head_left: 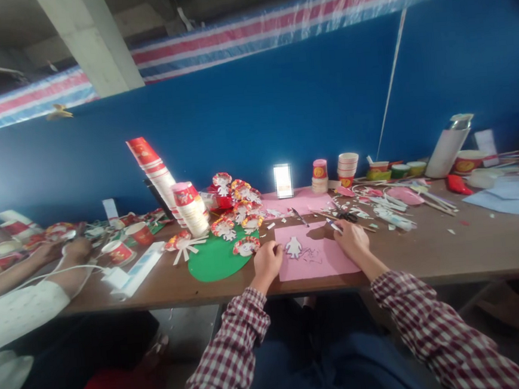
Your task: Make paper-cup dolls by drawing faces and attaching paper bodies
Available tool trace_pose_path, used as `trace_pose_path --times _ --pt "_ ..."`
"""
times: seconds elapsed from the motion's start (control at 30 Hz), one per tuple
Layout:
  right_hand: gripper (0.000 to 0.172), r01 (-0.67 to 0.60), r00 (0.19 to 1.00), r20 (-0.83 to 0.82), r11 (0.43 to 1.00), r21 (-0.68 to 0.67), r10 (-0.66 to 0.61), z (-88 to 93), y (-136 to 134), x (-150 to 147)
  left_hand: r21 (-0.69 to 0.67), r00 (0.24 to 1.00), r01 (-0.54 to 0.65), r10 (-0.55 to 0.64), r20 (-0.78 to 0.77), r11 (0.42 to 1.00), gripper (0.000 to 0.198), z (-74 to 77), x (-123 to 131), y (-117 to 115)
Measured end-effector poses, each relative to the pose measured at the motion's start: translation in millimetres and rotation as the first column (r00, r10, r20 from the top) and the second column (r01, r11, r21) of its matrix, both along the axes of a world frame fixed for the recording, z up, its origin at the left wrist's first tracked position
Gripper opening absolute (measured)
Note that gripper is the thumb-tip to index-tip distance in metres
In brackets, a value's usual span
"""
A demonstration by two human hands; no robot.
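Observation:
On the brown table in front of me lies a sheet of pink paper (337, 264). A small white figure-shaped cutout with a dark outline (293, 247) rests on its left part, and dark pen scribbles mark the paper beside it. My left hand (267, 264) is at the sheet's left edge with its fingers curled together; whatever is between them is hidden. My right hand (354, 242) is closed around a white pen with a dark end (334, 226), over the sheet's upper right. A dark pen (301, 217) lies just beyond the sheet.
Left of the sheet, decorated paper-cup pieces (246, 246) lie on a green oval (215, 267). Stacked paper cups (191, 209), a power strip (139, 270) and a co-worker's hands (76, 250) are farther left. Paper scraps (391, 214) and a tilted flask (448, 146) are on the right.

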State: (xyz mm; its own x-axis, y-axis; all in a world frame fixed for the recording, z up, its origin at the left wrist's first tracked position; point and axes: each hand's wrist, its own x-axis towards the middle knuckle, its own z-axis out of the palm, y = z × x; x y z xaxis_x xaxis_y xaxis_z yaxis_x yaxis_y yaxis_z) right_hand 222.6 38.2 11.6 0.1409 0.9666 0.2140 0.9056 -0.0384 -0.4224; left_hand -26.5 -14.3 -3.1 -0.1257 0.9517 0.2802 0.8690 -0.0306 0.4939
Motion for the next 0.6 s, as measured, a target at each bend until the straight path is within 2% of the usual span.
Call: trace_pose_path --times 0.33,0.6 --pt "0.034 0.020 0.999 0.044 1.000 -0.007 -0.020 4.8 -4.1 -2.7 0.003 1.000 0.006 -0.006 -0.005 1.000 0.020 2.6 0.3 -1.2" --pt "0.035 0.054 0.996 0.072 0.999 0.003 -0.054 -3.7 0.9 -2.2 0.016 1.000 0.006 -0.006 -0.004 1.000 0.018 1.8 0.7 -1.6"
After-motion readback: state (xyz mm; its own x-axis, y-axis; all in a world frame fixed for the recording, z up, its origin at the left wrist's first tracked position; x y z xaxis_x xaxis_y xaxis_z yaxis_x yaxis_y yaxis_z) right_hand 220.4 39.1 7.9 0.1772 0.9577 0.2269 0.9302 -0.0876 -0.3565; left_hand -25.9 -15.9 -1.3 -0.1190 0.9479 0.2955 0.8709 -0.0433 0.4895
